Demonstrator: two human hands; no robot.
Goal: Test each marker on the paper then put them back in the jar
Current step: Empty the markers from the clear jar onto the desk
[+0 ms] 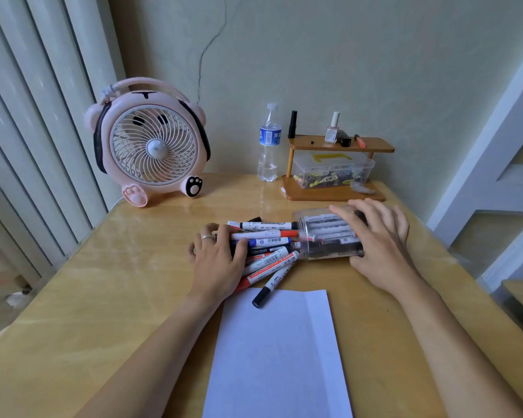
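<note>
A clear plastic jar (323, 233) lies on its side on the wooden table, mouth facing left, with several markers still inside. My right hand (378, 239) grips the jar from above, fingers curled over its far side. A pile of white markers (266, 251) with red, blue and black caps spills out of the jar's mouth. My left hand (218, 257) holds the left ends of this pile, thumb and fingers curled round them. One black-capped marker (269, 289) lies with its cap on the top edge of a white sheet of paper (278, 354) in front of me.
A pink desk fan (151, 149) stands at the back left. A water bottle (268, 146) and a small wooden shelf (335, 170) with a clear box and small bottles stand against the wall. The table's right edge (453, 257) drops off close to my right hand.
</note>
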